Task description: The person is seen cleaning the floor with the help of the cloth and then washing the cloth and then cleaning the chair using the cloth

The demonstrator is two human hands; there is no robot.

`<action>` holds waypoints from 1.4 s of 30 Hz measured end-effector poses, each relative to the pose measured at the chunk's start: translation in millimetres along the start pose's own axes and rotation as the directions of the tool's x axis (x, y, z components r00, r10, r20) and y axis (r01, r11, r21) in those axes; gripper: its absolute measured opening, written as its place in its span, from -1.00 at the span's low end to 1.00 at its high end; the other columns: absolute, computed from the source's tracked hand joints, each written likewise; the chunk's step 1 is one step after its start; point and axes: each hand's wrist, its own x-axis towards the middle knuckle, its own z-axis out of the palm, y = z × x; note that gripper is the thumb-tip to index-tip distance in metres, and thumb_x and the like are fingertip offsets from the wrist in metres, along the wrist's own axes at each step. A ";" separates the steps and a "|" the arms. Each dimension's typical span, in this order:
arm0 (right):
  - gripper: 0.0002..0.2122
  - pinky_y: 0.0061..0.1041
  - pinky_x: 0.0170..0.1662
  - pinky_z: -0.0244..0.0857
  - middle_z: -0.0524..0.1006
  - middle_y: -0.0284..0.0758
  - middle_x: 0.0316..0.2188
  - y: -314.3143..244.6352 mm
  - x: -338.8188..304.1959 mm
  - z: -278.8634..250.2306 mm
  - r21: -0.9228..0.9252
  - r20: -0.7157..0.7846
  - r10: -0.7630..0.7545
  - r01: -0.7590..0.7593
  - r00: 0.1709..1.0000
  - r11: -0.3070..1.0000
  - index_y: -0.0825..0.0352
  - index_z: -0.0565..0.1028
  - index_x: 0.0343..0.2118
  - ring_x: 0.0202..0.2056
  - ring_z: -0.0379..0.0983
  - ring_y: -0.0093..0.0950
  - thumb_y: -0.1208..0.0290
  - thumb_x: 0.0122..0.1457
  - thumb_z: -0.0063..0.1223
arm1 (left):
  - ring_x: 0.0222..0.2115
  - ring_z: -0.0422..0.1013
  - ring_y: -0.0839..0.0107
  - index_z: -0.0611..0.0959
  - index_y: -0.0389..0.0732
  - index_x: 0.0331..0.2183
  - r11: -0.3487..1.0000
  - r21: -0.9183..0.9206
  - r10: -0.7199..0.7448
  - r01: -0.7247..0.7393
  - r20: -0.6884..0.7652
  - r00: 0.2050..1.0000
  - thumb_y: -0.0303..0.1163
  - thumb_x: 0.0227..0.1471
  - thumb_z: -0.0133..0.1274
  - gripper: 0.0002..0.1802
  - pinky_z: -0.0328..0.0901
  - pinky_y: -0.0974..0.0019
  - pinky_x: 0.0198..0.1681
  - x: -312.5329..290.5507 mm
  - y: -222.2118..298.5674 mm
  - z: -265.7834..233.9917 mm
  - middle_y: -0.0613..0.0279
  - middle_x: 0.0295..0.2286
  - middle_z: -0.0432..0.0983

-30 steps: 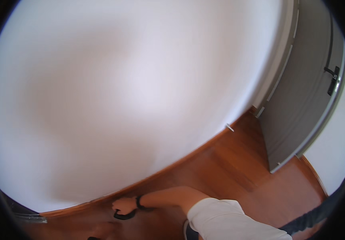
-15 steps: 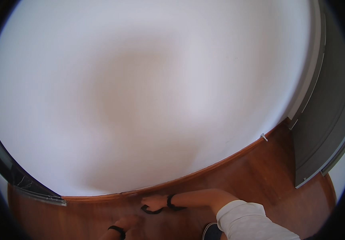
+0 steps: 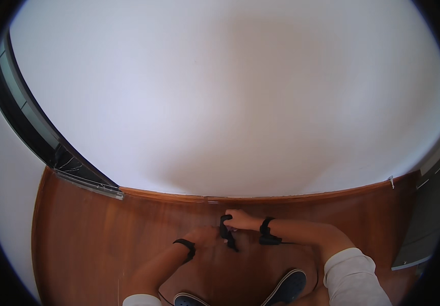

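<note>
A limp black strap-like strip (image 3: 225, 229) hangs in a twisted curve just above the brown wooden floor, low in the middle of the view. My right hand (image 3: 241, 220) is closed on its upper end, coming in from the right. From the left, my left hand (image 3: 204, 235) reaches up against the strip's middle. Its fingers blend into the floor's colour and lie partly behind the strip, so their grip does not show. A black band (image 3: 184, 248) circles my left wrist. Another black band with a small dark block (image 3: 269, 238) sits on my right wrist.
A white wall (image 3: 281, 102) with a brown baseboard (image 3: 322, 194) rises ahead. At left stands a dark-framed glass panel (image 3: 31, 107) with a metal track (image 3: 92, 189). A small doorstop (image 3: 392, 181) and a grey door (image 3: 426, 219) are at right. My dark shoes (image 3: 289, 286) are below.
My view has turned to the right and tipped down, so both forearms and shoes now show. My hands have come together at the black strip, which my right hand has raised.
</note>
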 end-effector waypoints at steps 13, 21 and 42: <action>-0.65 -0.35 -0.14 0.32 0.54 -0.11 -0.29 19.0 19.5 11.8 -0.124 -0.163 -0.179 0.160 0.970 0.979 0.34 0.39 -0.14 -0.20 0.49 -0.29 0.21 0.12 0.13 | -0.14 0.44 -0.05 0.59 -0.17 -0.14 0.988 -0.154 -0.046 0.010 -0.233 0.971 -0.18 -0.05 0.09 -0.59 0.33 0.06 -0.07 25.0 -52.9 17.8 -0.08 -0.22 0.54; -0.46 -0.30 -0.07 0.33 0.54 -0.05 -0.20 20.6 18.4 1.7 -0.381 -0.009 -0.312 0.285 0.950 0.880 0.36 0.40 -0.06 -0.14 0.48 -0.14 0.06 0.03 0.25 | -0.24 0.47 -0.12 0.57 -0.16 -0.17 0.976 -0.182 -0.183 0.122 -0.376 0.908 -0.35 -0.04 -0.02 -0.67 0.36 -0.01 -0.14 22.3 -57.8 9.5 -0.14 -0.33 0.56; -0.78 -0.46 -0.39 0.27 0.50 -0.29 -0.40 -11.4 12.5 -11.5 -0.103 -0.008 -0.058 0.057 0.998 0.993 0.34 0.39 -0.30 -0.43 0.41 -0.52 0.41 0.05 0.18 | -0.48 0.34 0.59 0.55 -0.23 -0.20 0.479 -0.868 -0.201 0.130 0.036 0.979 -0.20 0.11 0.08 -0.68 0.19 0.51 -0.38 9.5 -89.4 -13.5 0.39 -0.42 0.47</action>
